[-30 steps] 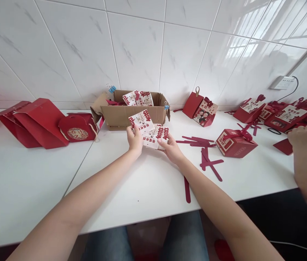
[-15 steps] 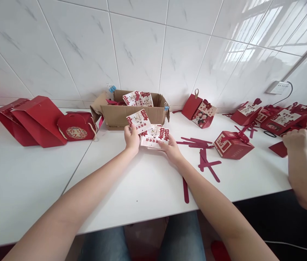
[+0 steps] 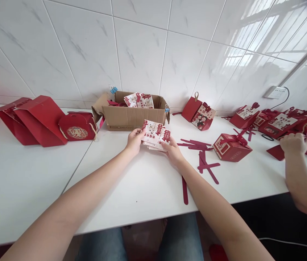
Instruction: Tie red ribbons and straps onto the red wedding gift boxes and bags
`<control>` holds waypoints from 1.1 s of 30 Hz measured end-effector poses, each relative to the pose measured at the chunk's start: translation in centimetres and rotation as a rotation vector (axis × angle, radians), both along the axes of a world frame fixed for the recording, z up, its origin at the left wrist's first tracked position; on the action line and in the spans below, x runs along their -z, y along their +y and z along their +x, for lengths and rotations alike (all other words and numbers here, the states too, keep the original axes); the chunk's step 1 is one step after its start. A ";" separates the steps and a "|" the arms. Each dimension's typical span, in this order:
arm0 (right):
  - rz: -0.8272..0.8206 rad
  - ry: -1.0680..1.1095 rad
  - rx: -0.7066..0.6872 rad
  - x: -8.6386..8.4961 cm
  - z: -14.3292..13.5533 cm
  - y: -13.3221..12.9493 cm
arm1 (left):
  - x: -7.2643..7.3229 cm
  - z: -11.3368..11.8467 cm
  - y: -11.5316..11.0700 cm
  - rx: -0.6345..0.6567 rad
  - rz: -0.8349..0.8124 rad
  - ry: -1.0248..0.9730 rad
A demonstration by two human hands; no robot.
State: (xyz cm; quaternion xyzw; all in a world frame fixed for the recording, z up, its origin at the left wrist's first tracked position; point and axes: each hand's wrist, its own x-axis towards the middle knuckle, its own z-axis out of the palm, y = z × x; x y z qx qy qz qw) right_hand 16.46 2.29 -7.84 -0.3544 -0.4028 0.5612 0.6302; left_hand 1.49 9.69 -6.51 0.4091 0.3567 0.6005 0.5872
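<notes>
Both my hands hold a small stack of printed cards (image 3: pixel 154 135), white with red characters and a drawn figure. My left hand (image 3: pixel 135 140) pinches the left edge of the top card, which overlaps the others. Around the right side of the stack, my right hand (image 3: pixel 174 151) is closed with its thumb on top. Just behind the cards stands an open cardboard box (image 3: pixel 134 117) with more such cards (image 3: pixel 139 100) inside. Dark red strips (image 3: pixel 195 144) lie to the right of my right hand, and one lies under my right forearm.
Tall red boxes (image 3: pixel 41 121) and a round-topped red box (image 3: pixel 78 127) stand at left. A red gift box (image 3: pixel 232 146) with a bow stands right of the strips. Further right, a co-worker's hand (image 3: pixel 294 143) is among several red boxes (image 3: pixel 281 123). A power socket (image 3: pixel 275 92) is on the wall.
My left hand has brought its separate card down and right onto the stack, so it now overlaps the cards in my right hand. The view has shifted slightly.
</notes>
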 end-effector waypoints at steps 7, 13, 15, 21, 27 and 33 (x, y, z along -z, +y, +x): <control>-0.001 -0.015 -0.005 -0.1 -0.1 0.0 | 0.1 -0.2 0.3 -0.052 -0.031 -0.022; -0.006 -0.019 0.041 -0.3 0.6 0.1 | 0.1 -1.2 1.6 -0.143 -0.083 -0.112; -0.032 0.008 0.092 -0.4 1.2 0.2 | 0.0 -2.0 2.3 -0.200 -0.103 -0.148; -0.105 0.099 0.262 -0.5 2.7 0.7 | -0.1 -3.5 3.1 -0.305 -0.136 -0.221; -0.168 0.184 0.198 -0.6 2.6 0.8 | 0.1 -3.0 2.7 -0.267 -0.137 -0.244; -0.240 0.275 0.183 -0.9 2.5 0.8 | -0.2 -2.7 2.3 -0.249 -0.146 -0.261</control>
